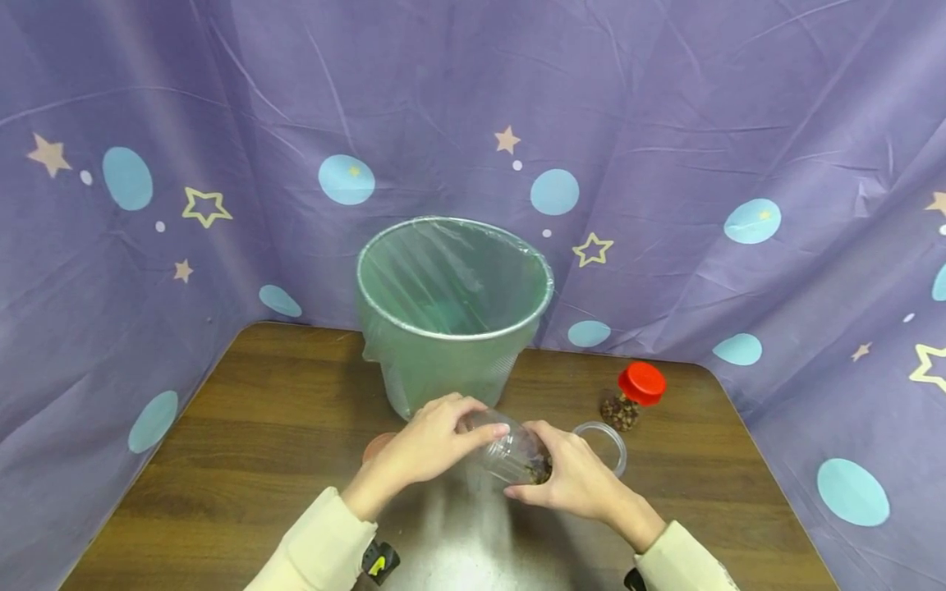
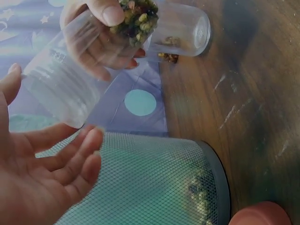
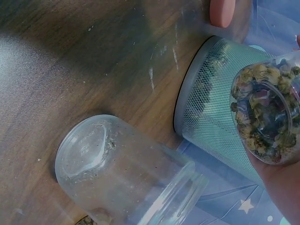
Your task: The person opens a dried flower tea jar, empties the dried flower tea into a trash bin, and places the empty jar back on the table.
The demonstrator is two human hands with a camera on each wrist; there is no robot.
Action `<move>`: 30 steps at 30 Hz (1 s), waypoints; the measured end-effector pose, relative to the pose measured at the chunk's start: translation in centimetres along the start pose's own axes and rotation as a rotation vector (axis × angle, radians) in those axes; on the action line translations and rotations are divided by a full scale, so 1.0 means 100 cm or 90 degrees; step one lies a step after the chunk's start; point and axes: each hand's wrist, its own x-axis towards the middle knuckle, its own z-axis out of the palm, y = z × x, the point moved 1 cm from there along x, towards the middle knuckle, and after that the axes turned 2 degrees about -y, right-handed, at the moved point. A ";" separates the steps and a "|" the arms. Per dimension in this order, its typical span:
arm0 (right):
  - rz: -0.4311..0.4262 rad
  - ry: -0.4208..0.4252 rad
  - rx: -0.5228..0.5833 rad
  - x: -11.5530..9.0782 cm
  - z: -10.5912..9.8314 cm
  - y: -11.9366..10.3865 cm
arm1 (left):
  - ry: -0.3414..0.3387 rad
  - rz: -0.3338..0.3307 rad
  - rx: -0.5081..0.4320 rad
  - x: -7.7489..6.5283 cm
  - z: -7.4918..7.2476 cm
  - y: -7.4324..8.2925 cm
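A clear plastic jar (image 1: 510,461) lies tilted between both hands above the table, in front of the basket. Dried flower buds (image 2: 139,23) are gathered at its base end, also seen through the base in the right wrist view. My right hand (image 1: 584,480) grips that base end, thumb on the near side. My left hand (image 1: 424,443) holds the other end between thumb and fingers. Just right of my right hand stands another clear jar (image 3: 122,164), without a lid and with small specks inside. A mesh wastebasket (image 1: 451,369) with a clear liner stands behind the hands.
A small jar of brown dried pieces (image 1: 619,412) with a red lid (image 1: 642,383) stands at the right back. A pinkish round lid (image 2: 260,216) lies beside the basket, partly behind my left hand. Some dried flowers show through the basket's mesh (image 3: 206,79). A purple curtain (image 1: 665,205) surrounds the table.
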 end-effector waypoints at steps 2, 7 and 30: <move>-0.001 0.001 -0.001 0.000 0.000 0.000 | 0.014 0.006 -0.024 0.000 0.001 0.002; -0.002 0.001 0.001 0.000 0.000 0.000 | 0.034 0.063 -0.087 -0.001 0.002 0.004; 0.011 0.000 0.011 -0.003 -0.001 0.003 | -0.073 0.162 -0.107 -0.007 -0.004 -0.002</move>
